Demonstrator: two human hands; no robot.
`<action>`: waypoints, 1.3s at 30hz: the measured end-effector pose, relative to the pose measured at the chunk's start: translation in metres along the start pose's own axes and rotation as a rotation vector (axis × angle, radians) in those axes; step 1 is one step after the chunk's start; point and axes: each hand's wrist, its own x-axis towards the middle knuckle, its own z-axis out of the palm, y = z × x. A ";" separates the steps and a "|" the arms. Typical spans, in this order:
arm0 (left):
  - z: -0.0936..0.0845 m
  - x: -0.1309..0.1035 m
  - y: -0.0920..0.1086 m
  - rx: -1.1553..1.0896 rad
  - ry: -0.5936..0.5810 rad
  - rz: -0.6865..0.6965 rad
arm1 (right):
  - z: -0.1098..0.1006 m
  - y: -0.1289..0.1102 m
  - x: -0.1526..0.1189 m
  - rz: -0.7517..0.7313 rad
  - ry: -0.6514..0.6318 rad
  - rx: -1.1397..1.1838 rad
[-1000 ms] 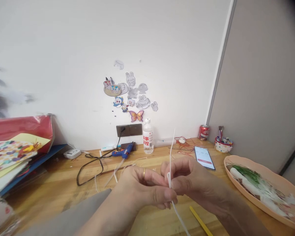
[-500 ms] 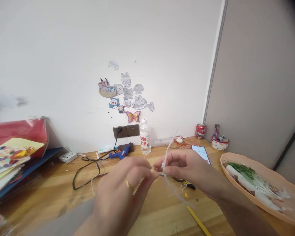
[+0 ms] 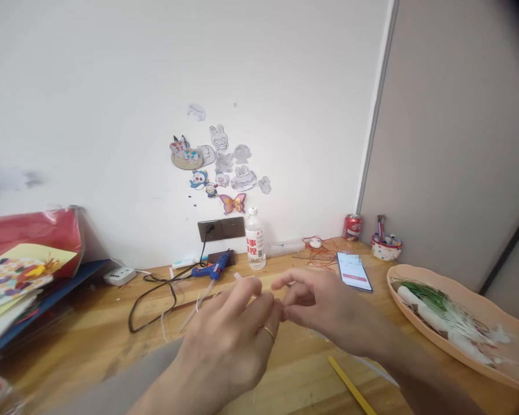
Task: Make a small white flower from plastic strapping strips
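Two bare hands meet over a wooden surface (image 3: 294,383); directions are taken from where they touch. The left hand (image 3: 231,343), back toward the viewer, has its fingers curled inward. The right hand (image 3: 335,308) reaches in from the right, fingers bent, a gap showing above its thumb. How tightly either is closed, and on what, cannot be told.

A white cord (image 3: 377,370) shows blurred at 4 o'clock, passing beneath the right forearm. A pale tip pokes up past the left fingers at 10 o'clock; whether it belongs to the same cord is hidden. The cord looks light, thin and bendable, probably best pinched between thumb and fingertip, close to its end.

A yellow strip (image 3: 351,385) lies at 5 o'clock, a phone (image 3: 353,271) at 2, a blue glue gun (image 3: 213,269) at 10.
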 end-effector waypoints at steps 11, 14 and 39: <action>0.008 -0.005 -0.007 -0.208 -0.068 -0.161 | -0.016 0.002 0.004 0.039 -0.167 0.204; 0.009 -0.003 -0.012 -0.449 -0.092 -0.296 | -0.027 0.011 0.010 -0.039 -0.190 0.324; -0.023 0.014 0.002 -1.764 -0.484 -1.256 | -0.008 -0.009 -0.006 -0.374 -0.052 0.277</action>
